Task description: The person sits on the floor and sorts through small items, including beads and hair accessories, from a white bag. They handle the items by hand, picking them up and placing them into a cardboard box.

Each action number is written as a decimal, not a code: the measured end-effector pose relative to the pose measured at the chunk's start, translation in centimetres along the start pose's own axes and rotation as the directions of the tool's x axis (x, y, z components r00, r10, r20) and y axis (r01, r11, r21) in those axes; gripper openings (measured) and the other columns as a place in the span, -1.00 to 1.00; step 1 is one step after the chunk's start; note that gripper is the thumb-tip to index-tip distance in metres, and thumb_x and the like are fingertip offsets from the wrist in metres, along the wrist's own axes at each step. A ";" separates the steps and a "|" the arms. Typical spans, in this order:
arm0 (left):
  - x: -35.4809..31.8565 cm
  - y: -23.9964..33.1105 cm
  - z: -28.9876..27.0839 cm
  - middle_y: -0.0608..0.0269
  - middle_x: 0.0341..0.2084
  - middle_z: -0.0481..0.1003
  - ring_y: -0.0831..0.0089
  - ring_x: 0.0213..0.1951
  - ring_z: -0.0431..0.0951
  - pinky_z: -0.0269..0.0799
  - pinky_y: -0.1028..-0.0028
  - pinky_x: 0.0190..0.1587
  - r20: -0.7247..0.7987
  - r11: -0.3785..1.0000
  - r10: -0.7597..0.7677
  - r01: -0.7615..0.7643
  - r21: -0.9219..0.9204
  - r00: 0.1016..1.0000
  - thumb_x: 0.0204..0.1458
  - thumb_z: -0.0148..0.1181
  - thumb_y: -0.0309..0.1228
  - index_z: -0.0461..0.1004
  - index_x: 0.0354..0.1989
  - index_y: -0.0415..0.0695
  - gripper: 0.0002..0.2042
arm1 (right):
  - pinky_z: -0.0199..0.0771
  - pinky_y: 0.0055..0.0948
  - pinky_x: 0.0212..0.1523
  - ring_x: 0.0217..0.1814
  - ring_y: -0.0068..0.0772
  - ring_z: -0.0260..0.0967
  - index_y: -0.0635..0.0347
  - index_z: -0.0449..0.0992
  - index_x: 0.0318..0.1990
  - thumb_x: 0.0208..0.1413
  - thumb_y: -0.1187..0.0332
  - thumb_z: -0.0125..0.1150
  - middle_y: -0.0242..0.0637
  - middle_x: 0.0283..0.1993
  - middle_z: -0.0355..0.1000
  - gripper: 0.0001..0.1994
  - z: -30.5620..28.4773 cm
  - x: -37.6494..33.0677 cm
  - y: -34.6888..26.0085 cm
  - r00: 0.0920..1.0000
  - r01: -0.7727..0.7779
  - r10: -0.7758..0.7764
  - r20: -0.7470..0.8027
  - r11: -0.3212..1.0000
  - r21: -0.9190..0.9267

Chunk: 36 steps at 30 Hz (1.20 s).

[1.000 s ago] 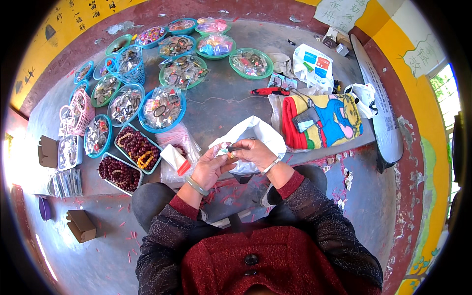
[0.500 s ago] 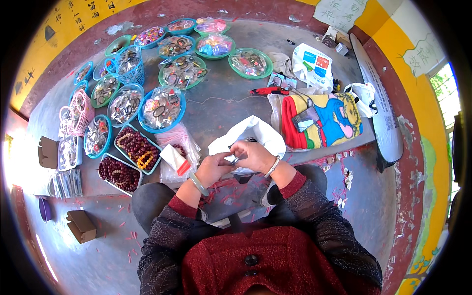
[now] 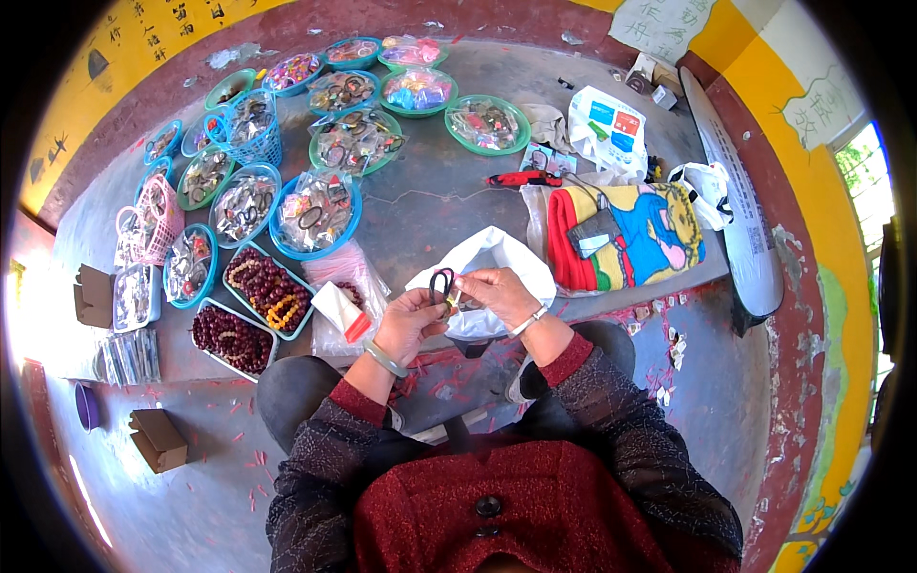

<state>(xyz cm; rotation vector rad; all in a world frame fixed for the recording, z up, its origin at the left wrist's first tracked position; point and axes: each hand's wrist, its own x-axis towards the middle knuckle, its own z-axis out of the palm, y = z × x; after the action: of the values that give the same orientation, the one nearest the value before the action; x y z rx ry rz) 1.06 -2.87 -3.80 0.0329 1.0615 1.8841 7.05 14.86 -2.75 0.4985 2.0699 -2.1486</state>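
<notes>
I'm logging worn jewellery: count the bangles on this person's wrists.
2: a pale green bangle at the wrist of the left hand, and a silvery bangle at the wrist of the right hand. The sleeves may hide more.

Looks like a makeshift workroom for small trinkets; has a low grey platform [image 3: 430, 220] crowded with basins [image 3: 522, 122], a pink basket [image 3: 170, 215] and trays [image 3: 229, 366], full of bagged bits and dark bead strings [image 3: 270, 286], grouped like stock; has loose clear bags [image 3: 349, 263] near the left hand [image 3: 406, 322]; shows handwork, with a black-looped trinket [image 3: 433, 284] held between that hand and the right hand [image 3: 499, 294] before a white bag [image 3: 530, 272]; looks improvised rather than fitted out, with open cartons [image 3: 159, 449] about and red scraps [image 3: 259, 457] strewn over a hard floor [image 3: 205, 520]; has scuffed yellow-and-maroon walls [image 3: 81, 115] bearing painted writing, with the maroon flaking low down, and a bright window [image 3: 860, 181] at the right.
</notes>
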 end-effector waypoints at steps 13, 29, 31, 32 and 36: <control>-0.1 0.2 0.4 0.23 -0.44 0.48 0.57 -0.47 0.48 0.46 0.68 -0.50 -0.043 1.000 -0.012 0.012 0.000 0.999 -0.02 0.02 -0.60 0.38 -0.30 -0.22 -0.89 | 0.30 -0.68 -0.45 -0.48 -0.69 0.31 0.34 0.48 -0.31 0.00 0.38 0.10 -0.41 -0.47 0.42 -0.82 0.6 -0.1 0.4 0.997 0.020 -0.008 -0.075 0.988 0.155; 0.1 -0.3 0.2 0.23 -0.45 0.48 0.61 -0.54 0.47 0.45 0.68 -0.53 -0.086 0.996 0.024 -0.016 0.091 0.996 -0.03 0.03 -0.60 0.42 -0.28 -0.22 -0.87 | 0.32 -0.64 -0.32 -0.39 -0.66 0.32 0.33 0.48 -0.35 -0.07 0.42 0.13 -0.42 -0.44 0.41 -0.84 0.3 0.1 1.1 0.999 0.027 -0.016 0.048 0.973 -0.231; 0.1 -0.4 0.1 0.25 -0.45 0.48 0.60 -0.52 0.46 0.45 0.67 -0.51 -0.091 0.994 0.028 -0.018 0.105 0.995 -0.03 0.03 -0.59 0.41 -0.27 -0.21 -0.87 | 0.34 -0.62 -0.31 -0.39 -0.63 0.34 0.34 0.49 -0.33 -0.08 0.44 0.13 -0.38 -0.43 0.42 -0.84 0.1 0.2 1.2 1.000 -0.001 0.007 0.029 0.978 -0.208; 0.0 -0.3 0.2 0.26 -0.44 0.47 0.60 -0.51 0.46 0.45 0.67 -0.50 -0.090 0.995 0.025 -0.016 0.097 0.996 -0.03 0.04 -0.59 0.41 -0.27 -0.21 -0.86 | 0.35 -0.61 -0.31 -0.39 -0.62 0.35 0.35 0.49 -0.33 -0.08 0.45 0.13 -0.37 -0.42 0.43 -0.84 0.1 0.2 1.2 1.000 -0.015 0.019 0.019 0.980 -0.197; -0.2 0.3 0.4 0.31 -0.44 0.46 0.60 -0.47 0.46 0.45 0.66 -0.47 -0.078 0.998 -0.002 0.007 0.069 0.997 -0.03 0.05 -0.58 0.40 -0.25 -0.21 -0.85 | 0.31 -0.64 -0.41 -0.43 -0.66 0.32 0.36 0.49 -0.32 -0.08 0.46 0.13 -0.37 -0.46 0.43 -0.83 0.1 0.2 1.3 0.999 0.029 -0.029 -0.017 1.000 0.009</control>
<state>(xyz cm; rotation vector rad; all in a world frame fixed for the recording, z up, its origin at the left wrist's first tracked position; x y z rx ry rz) 1.13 -2.78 -3.30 -0.0033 1.1789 1.8568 7.29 14.72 -4.05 0.4925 2.0893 -2.1791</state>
